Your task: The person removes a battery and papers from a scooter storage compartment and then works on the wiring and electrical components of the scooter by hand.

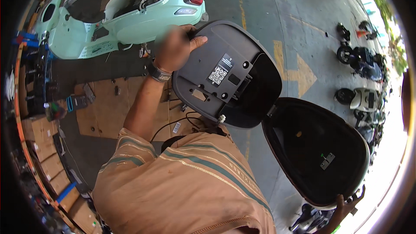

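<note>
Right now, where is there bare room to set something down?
Grey floor lies bare around the yellow arrow, between the open case and the parked scooters. The cardboard has a bare stretch left of the left forearm, among small parts. The left-edge shelves are crowded with boxes.

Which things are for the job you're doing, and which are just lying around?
Seems part of the job:
dark case, gripped by the left hand
its open lid, right hand at the rim

Seems just around:
cardboard boxes
orange cone
white parked scooter

Can't tell: mint scooter
</note>
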The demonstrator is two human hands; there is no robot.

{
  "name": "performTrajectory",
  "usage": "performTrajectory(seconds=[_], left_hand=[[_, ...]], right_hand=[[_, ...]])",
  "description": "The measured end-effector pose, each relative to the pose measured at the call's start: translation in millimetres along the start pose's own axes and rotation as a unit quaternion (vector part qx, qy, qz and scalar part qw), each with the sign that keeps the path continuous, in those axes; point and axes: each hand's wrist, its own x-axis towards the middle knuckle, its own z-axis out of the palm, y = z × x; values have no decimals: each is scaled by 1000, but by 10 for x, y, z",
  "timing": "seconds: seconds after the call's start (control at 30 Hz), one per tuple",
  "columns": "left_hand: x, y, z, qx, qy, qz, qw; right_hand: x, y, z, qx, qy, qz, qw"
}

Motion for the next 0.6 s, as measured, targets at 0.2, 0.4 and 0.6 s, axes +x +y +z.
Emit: performTrajectory(seconds=[0.2, 0.4, 0.6], left_hand=[[150, -10, -180, 13, 99, -38, 994], [1137, -367, 219, 48, 187, -64, 979], [1798, -592, 72, 51, 266, -51, 961]], right_hand=[[1736, 561, 113, -5, -118, 27, 993], [2999, -775, 1285, 38, -122, -50, 991], [4489, -1126, 1589, -3, -177, -68, 982]])
